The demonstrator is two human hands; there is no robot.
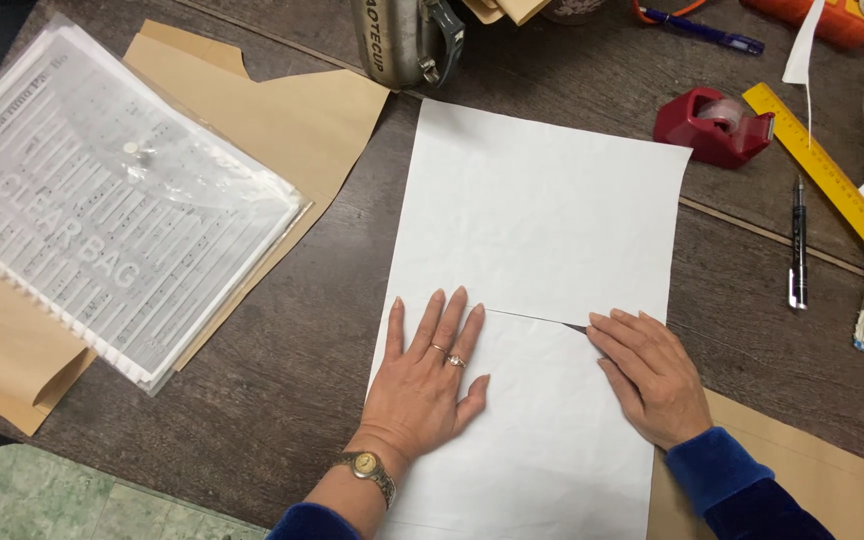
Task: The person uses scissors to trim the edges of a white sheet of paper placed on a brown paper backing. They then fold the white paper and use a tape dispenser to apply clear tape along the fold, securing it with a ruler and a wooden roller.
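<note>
Flat and spread, the left hand (422,375) pins the folded white paper (537,300) on the counter (292,370); the right hand's (652,375) straight fingers (607,335) press its crease, gripping nothing.

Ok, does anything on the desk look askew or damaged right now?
Mostly no. The white paper lies slightly skewed to the table edge, with a fold line running slantwise between the left hand and right hand. Faint wrinkles show, no tears or spills. The yellow ruler lies diagonally at the right.
</note>
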